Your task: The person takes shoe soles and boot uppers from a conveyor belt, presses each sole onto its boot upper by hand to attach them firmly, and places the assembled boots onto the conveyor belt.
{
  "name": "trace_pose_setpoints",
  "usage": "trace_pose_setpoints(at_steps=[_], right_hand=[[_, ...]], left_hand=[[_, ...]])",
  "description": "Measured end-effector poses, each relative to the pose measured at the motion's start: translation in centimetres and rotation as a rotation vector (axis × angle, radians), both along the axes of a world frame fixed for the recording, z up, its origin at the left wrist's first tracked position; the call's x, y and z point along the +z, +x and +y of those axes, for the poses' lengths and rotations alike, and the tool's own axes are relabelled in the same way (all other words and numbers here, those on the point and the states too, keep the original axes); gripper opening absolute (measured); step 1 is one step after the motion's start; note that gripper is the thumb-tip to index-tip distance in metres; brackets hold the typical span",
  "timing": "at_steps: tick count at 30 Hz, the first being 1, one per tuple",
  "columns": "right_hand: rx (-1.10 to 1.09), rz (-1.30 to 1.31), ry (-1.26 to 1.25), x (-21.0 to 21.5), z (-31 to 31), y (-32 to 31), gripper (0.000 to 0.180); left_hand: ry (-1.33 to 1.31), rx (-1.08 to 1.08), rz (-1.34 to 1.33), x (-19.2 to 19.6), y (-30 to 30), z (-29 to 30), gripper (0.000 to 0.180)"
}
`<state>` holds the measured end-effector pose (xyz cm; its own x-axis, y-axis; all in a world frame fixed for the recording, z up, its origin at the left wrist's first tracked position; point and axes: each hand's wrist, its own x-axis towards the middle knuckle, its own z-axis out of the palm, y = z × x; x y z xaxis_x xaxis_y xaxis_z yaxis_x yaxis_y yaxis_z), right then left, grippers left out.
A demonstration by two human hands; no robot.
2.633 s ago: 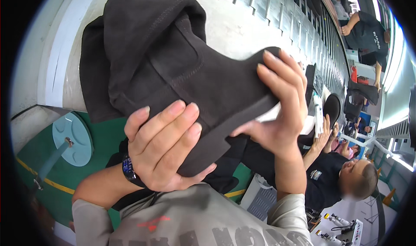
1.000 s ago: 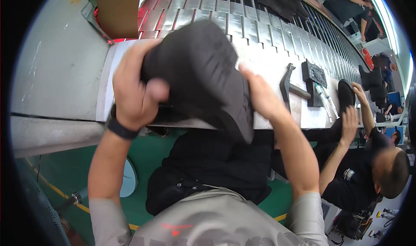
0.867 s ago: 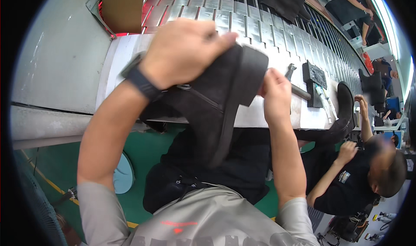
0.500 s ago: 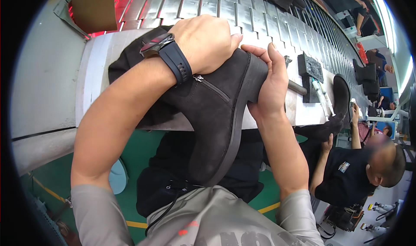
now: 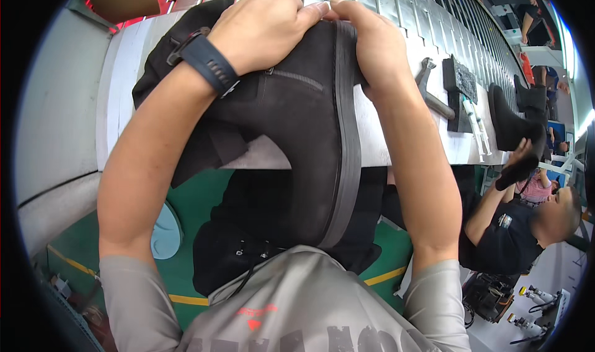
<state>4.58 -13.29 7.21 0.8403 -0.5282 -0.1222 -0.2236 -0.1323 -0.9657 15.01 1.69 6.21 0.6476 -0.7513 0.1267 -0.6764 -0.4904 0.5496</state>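
Observation:
A dark suede boot point(image 5: 307, 141) with a side zipper lies on its side across the bench edge, toe pointing toward my body. My left hand point(image 5: 263, 33), a dark watch on its wrist, is closed on the back of the boot above the zipper. At the heel and sole edge, my right hand point(image 5: 378, 45) is wrapped round the boot, its thumb side close to my left thumb. Most fingertips of both hands are hidden behind the boot. The limp shaft spreads left under my left forearm.
Right of my forearm lie a hammer point(image 5: 435, 98), a black block point(image 5: 460, 82) and two slim syringe-like tubes point(image 5: 476, 126). Beyond the bench runs a metal slat conveyor point(image 5: 427, 17). A co-worker point(image 5: 505, 237) at right handles another dark boot point(image 5: 505, 126). A light-blue stool point(image 5: 165, 231) stands below left.
The boot has turned more upright, its sole edge now facing me, and moved slightly away. My right hand has shifted from under the heel to over it. The co-worker's boot is raised.

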Motion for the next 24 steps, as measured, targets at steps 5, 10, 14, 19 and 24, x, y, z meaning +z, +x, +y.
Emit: trace_pose_setpoints(at_steps=[5,10,14,19,24], right_hand=[[-0.172,-0.389,-0.138,-1.6,0.1,-4.1,0.046],[-0.083,-0.448,0.221,-1.3,4.1,-9.6,0.066],[-0.055,-0.47,0.352,-0.4,5.8,-9.2,0.085],[0.055,-0.409,0.352,-0.5,4.5,-10.0,0.073],[0.04,-0.287,0.207,0.1,4.9,-10.1,0.071]], left_hand=[[-0.233,-0.361,-0.282,-0.7,-6.2,6.7,0.058],[-0.13,-0.383,-0.302,-1.3,-12.4,9.6,0.117],[-0.275,-0.227,-0.426,-3.3,-14.3,7.7,0.094],[-0.339,-0.181,-0.404,-3.0,-14.7,6.8,0.052],[-0.348,-0.178,-0.354,-3.6,-15.0,6.4,0.047]])
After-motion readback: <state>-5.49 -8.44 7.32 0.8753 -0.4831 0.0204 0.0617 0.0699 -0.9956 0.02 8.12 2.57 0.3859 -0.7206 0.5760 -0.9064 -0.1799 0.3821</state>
